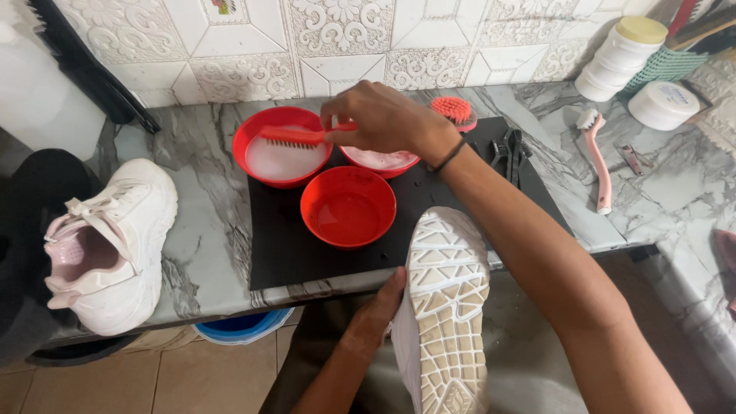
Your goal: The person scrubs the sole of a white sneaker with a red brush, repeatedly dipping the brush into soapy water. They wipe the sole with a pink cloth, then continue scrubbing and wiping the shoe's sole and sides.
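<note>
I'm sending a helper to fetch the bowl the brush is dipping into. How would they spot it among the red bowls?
Start at the black mat on the marble counter. Three red bowls sit on it in a cluster. The soapy bowl is the back left one, nearest the white sneaker. It alone holds cloudy white liquid, with the red brush held over it.

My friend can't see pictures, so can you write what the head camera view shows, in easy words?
The right hand holds a red brush over a red bowl of white foamy liquid, while the left hand holds a white shoe sole-up at the counter's edge. Two more red bowls sit on a black mat, and another white shoe rests to the left.
</note>
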